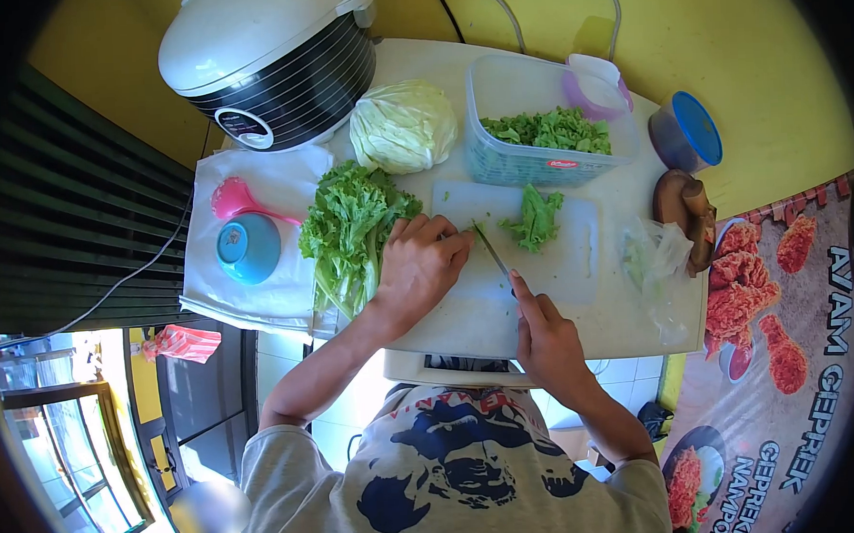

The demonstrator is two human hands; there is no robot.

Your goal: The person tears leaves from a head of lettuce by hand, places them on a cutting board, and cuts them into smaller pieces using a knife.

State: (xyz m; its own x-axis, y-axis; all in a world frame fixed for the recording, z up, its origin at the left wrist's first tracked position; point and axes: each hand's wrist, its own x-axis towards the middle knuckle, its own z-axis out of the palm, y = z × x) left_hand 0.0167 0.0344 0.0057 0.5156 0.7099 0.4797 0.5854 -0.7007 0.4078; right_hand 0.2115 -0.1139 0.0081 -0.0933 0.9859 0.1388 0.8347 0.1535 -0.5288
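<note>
My right hand (pixel 550 342) is wrapped round the handle of a knife (pixel 492 250), its blade pointing up and left over the white cutting board (pixel 580 284). Beside the blade tip, my left hand (pixel 425 262) is curled with its fingertips closed on a small bit of lettuce (pixel 470 228), mostly hidden under the fingers. A cut lettuce leaf (pixel 537 218) lies on the board right of the blade. Just left of my left hand rests a leafy bunch of lettuce (pixel 344 227). Small green scraps dot the board.
A clear plastic container (pixel 556 170) of cut lettuce stands behind the board, with a cabbage (pixel 404 126) and rice cooker (pixel 271 78) to its left. A blue bowl (pixel 248 249) and pink ladle (pixel 234 199) sit left. At right are a plastic bag (pixel 655 261) and blue-lidded tub (pixel 685 131).
</note>
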